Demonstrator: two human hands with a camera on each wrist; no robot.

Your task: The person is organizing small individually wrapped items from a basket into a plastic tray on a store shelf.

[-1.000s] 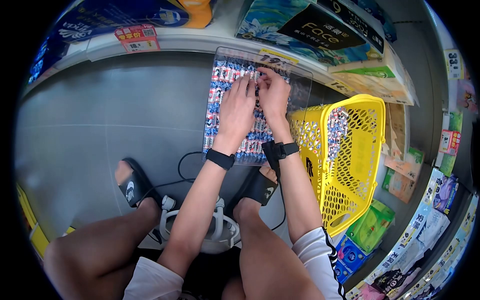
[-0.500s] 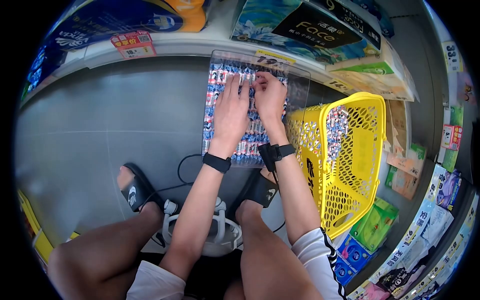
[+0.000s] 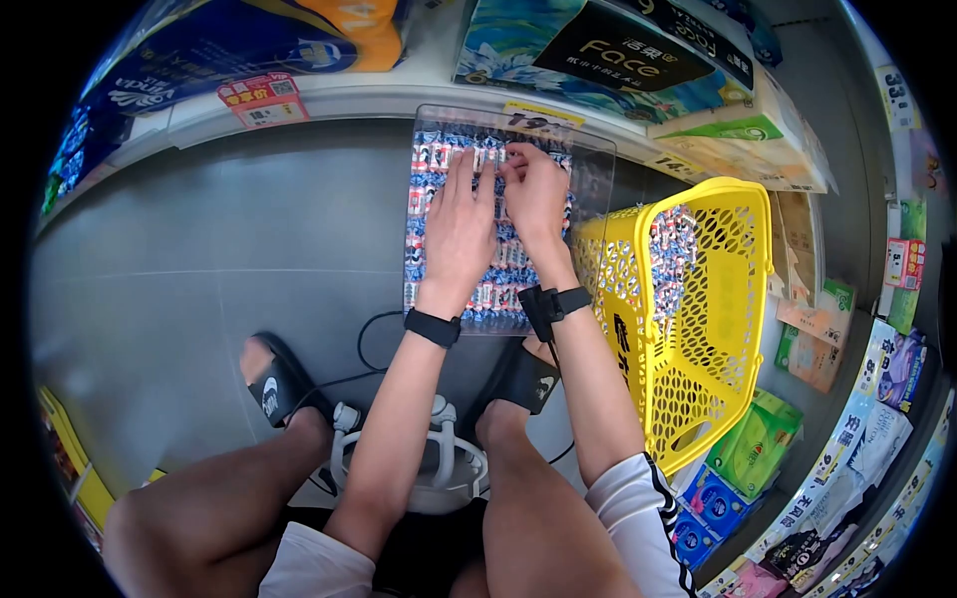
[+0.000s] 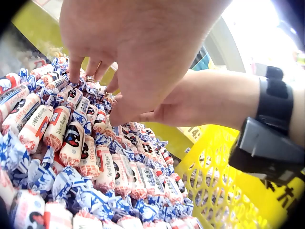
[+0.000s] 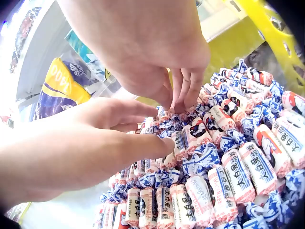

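A clear tray (image 3: 596,164) on the floor holds rows of wrapped white, red and blue candies (image 3: 495,281). My left hand (image 3: 467,177) lies over the far part of the candies with its fingers stretched out and touching the wrappers (image 4: 71,138). Right beside it, my right hand (image 3: 514,159) has its fingertips (image 5: 183,102) bunched together, pinching a candy in the far rows. In the right wrist view my left hand (image 5: 143,143) lies flat just under the right one.
A yellow perforated basket (image 3: 738,289) stands right of the tray with more of the same candies (image 3: 673,239) inside. Shelves with packaged tissue (image 3: 618,50) run along the far side and the right. My knees, sandalled feet and a cable (image 3: 374,334) are near the tray's front edge.
Both hands stay on the far rows of candies. The right hand's fingertips have shifted slightly left, closer to the left hand's fingers.
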